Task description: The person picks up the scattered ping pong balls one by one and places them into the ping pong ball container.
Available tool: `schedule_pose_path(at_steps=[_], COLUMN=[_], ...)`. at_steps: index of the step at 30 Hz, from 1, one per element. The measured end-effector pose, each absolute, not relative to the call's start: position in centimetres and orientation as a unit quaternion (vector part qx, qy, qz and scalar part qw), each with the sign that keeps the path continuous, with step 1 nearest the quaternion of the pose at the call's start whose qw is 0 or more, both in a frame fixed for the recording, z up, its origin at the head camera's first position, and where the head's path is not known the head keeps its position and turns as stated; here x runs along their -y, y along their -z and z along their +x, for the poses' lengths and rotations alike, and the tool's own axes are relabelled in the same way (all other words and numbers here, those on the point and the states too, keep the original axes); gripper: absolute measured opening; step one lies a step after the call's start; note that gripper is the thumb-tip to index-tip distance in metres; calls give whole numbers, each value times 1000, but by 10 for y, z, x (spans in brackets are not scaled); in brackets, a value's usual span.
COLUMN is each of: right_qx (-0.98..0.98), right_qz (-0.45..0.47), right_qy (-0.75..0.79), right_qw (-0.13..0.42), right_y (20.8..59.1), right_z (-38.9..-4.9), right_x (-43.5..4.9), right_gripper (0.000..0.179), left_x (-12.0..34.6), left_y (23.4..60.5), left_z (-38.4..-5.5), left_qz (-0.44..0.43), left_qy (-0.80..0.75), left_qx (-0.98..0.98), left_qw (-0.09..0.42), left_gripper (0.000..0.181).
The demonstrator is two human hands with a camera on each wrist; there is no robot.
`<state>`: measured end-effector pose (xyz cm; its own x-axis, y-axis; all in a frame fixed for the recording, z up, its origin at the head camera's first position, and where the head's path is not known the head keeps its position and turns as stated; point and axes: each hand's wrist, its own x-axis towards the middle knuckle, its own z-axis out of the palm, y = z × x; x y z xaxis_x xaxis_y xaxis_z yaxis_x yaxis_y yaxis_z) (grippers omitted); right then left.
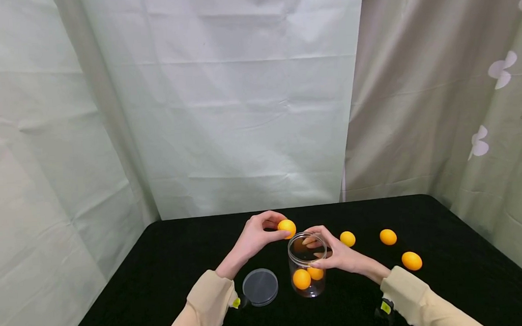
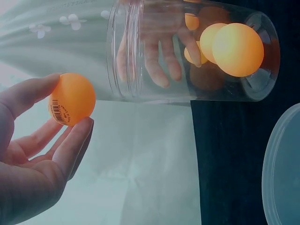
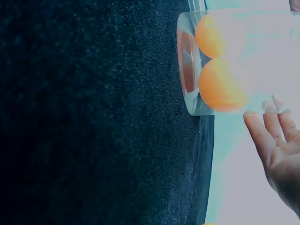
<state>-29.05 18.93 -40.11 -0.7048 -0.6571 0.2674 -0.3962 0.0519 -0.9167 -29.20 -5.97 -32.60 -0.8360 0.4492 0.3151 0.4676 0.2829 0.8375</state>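
Thumb and fingers of my left hand pinch an orange ping-pong ball just above and left of the mouth of a clear plastic jar. In the left wrist view a printed barcode marks this ball. My right hand holds the jar near its top, thumb in front and fingers round the far side. The jar stands upright without its lid, and two orange balls lie at its bottom. In the right wrist view both balls show through the wall, partly washed out by glare.
A round grey translucent lid lies left of the jar, close to my left sleeve. Three more orange balls are spread on the black tabletop to the right, beyond my right forearm. Pale curtains hang behind the table.
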Motion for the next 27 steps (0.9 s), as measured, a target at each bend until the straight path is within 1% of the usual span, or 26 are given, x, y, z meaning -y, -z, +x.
schedule_pose_path(at_steps=[8, 18, 27], right_qx=[-718, -720, -719], right_qz=[-364, -354, -353], right_qy=[582, 582, 584], right_qw=[116, 130, 130], right_y=[399, 397, 396], right_z=[-292, -291, -292], right_x=[-190, -192, -194], right_gripper=[59, 59, 60], left_x=[58, 56, 53], left_y=[326, 327, 325], left_z=[-292, -291, -290], left_qz=[-294, -294, -296], left_qy=[523, 527, 531], left_qx=[800, 797, 794], left_qw=[11, -1, -10], left_gripper=[31, 29, 29])
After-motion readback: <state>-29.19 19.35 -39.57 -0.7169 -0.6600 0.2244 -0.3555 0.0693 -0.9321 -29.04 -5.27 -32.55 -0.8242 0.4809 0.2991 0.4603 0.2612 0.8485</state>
